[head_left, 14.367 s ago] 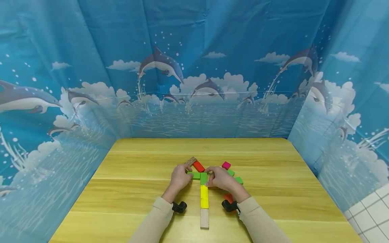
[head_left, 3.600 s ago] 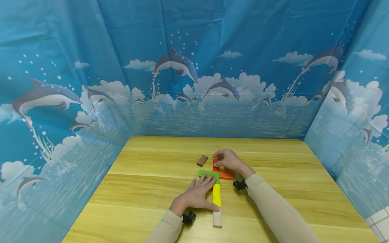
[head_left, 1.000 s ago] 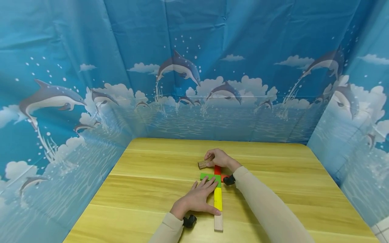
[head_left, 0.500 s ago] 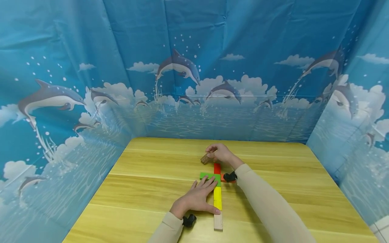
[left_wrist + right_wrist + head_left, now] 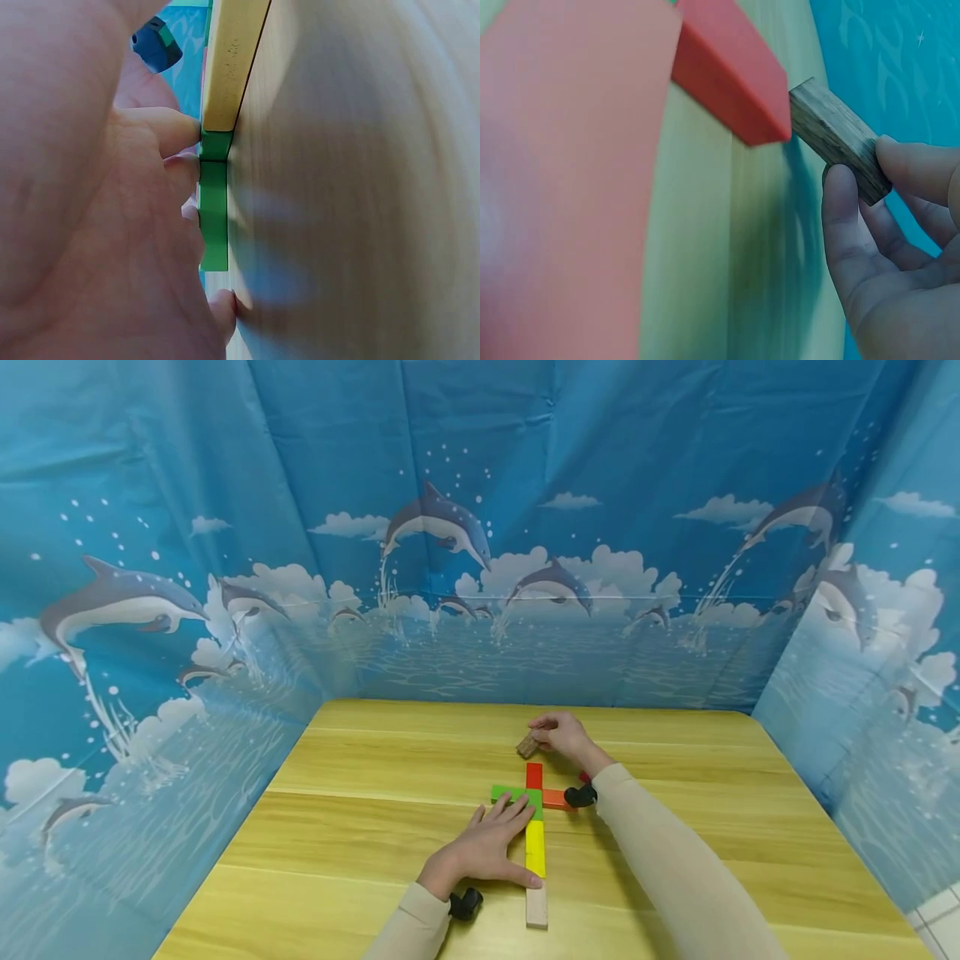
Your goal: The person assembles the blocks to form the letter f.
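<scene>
Blue dolphin curtains surround the wooden table point(image 5: 375, 827), where the left hand point(image 5: 487, 847) lies flat on the green block point(image 5: 506, 794) and the right hand point(image 5: 566, 737) pinches a brown block point(image 5: 527, 745) just beyond the red block point(image 5: 534, 774), so I think it must next be lined up there.

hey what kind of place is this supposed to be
Probably a staged tabletop recording booth, not a lived-in room: a dolphin-print blue backdrop curtains three sides of a wooden table bearing coloured blocks.

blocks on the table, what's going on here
A person is laying flat coloured blocks in a cross on the wooden table. The left hand rests flat on the green block and yellow block. The right hand pinches a brown wooden block just beyond the red block.
</scene>
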Available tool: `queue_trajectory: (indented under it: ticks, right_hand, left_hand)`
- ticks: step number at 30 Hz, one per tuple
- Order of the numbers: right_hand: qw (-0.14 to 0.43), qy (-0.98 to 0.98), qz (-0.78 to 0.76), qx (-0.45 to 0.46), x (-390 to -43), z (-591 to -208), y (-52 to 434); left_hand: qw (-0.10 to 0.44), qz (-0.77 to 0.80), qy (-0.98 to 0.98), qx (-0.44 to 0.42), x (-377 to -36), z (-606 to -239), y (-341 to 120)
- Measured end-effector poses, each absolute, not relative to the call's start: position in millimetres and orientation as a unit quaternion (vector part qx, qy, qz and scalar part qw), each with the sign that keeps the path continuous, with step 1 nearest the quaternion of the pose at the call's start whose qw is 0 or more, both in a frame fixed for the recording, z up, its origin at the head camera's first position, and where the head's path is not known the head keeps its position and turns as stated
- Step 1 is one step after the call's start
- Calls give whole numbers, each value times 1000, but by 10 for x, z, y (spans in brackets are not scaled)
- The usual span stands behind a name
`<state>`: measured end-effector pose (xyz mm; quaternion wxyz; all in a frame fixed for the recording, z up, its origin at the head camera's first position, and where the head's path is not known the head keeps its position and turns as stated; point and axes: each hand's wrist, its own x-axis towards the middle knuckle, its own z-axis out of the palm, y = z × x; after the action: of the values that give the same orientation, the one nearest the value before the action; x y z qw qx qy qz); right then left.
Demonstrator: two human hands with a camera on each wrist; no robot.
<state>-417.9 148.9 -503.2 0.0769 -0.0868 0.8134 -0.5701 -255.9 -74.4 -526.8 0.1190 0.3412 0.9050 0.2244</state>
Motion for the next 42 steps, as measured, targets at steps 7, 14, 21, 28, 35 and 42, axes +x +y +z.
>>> queue_trajectory:
  ticks: [7, 14, 21, 28, 35, 42]
  right_hand:
    - [79, 823, -558, -74, -4204, -5128, 1619]
    - [75, 841, -531, -75, -4161, -5152, 1662]
    - [72, 851, -511, -101, -4095, -5090, 1625]
    - [56, 863, -490, -111, -4110, -5132, 1637]
    - [48, 874, -469, -115, -4134, -5143, 1647]
    - [49, 884, -447, -125, -4147, -5190, 1682]
  left_hand:
    - [119, 221, 905, 344, -2542, -5270, -735]
    - [121, 223, 905, 343, -2538, -5275, -741]
    - [124, 230, 904, 339, -2548, -5270, -755]
    - [125, 233, 903, 339, -2556, -5286, -761]
    - [120, 227, 906, 337, -2566, -5284, -770]
    - [121, 228, 905, 338, -2563, -5276, -762]
